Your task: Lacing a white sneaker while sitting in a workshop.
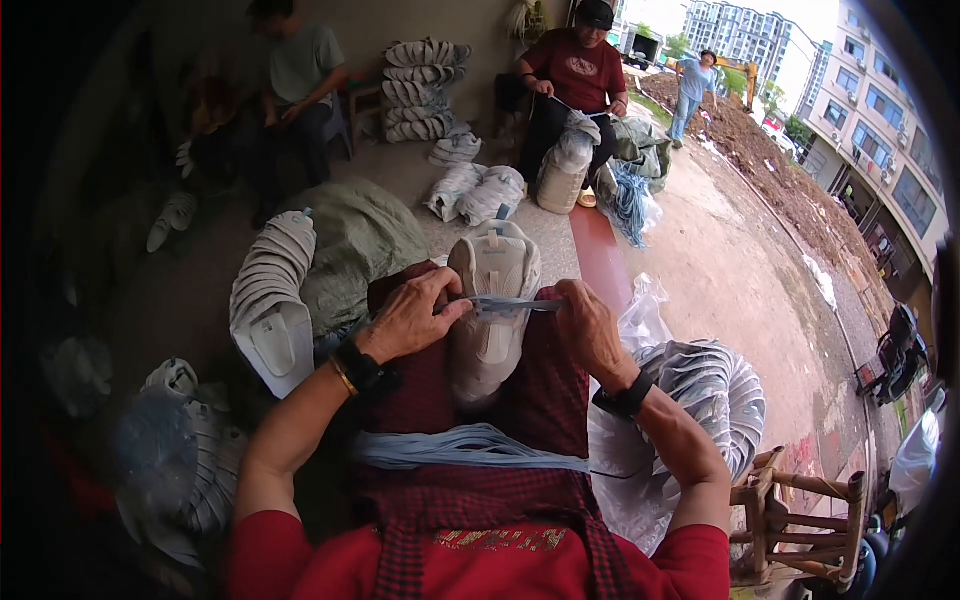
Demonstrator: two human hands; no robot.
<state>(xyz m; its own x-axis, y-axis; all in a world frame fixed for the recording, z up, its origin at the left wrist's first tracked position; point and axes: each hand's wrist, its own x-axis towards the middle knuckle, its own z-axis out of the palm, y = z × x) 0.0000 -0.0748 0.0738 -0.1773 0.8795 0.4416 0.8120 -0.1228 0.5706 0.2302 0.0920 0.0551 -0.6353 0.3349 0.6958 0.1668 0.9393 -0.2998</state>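
**Both hands stretch a pale blue lace across a white shoe on the lap**

At the centre of the frame a white shoe (492, 300) lies on the person's lap, on a dark red checked apron (520, 400), its heel end toward the top of the picture. The left hand (410, 318) comes in from the left with its fingers (447, 300) pinched shut on one end of a pale blue lace (515, 306). The right hand (585, 330) is closed on the other end, so the lace runs taut and level across the shoe. Each wrist carries a black band.

Below the shoe, a bundle of pale blue laces (465, 447) drapes across the lap. A nested row of white shoes (270, 290) curves at centre left, beside a grey-green sack (365, 240). At lower right stands a wooden chair (800, 515). Two seated people are at the top of the frame, with stacked shoes between them.
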